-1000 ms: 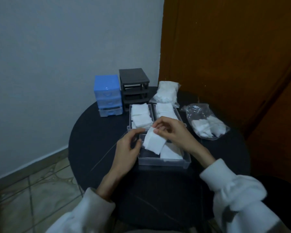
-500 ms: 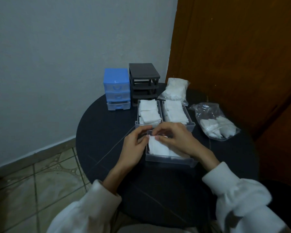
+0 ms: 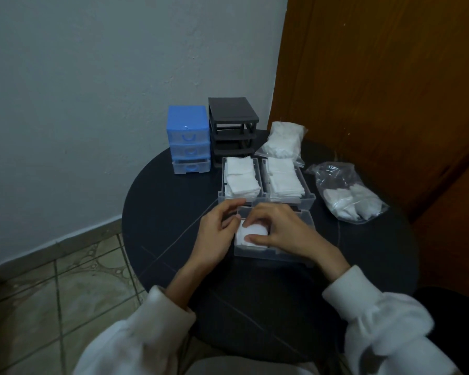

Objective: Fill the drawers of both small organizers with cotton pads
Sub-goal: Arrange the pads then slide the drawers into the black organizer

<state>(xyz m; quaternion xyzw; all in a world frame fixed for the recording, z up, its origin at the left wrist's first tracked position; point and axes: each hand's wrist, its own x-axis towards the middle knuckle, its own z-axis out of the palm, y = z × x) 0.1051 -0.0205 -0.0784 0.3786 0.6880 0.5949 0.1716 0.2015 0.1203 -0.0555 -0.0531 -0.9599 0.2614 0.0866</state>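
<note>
White cotton pads going into a clear drawer on a round black table.

White sleeves (image 3: 377,320) come in from the near edge of the black table (image 3: 173,212). Near the middle of the table sits a clear drawer (image 3: 271,255). The right hand (image 3: 284,234) lies over it, fingers curled down on the cotton pads (image 3: 251,234) inside, thumb pressing them. The left hand (image 3: 217,234) is at the drawer's left side, fingers bent, tips touching its rim and the pads. Just behind this drawer are two more drawers (image 3: 266,196), side by side, full of pads. To the right of them is a plastic bag (image 3: 347,193) of pads. Further back lies another bag (image 3: 283,142). At the table's far edge stand a blue organizer (image 3: 188,139) and a black organizer (image 3: 232,125), touching.
</note>
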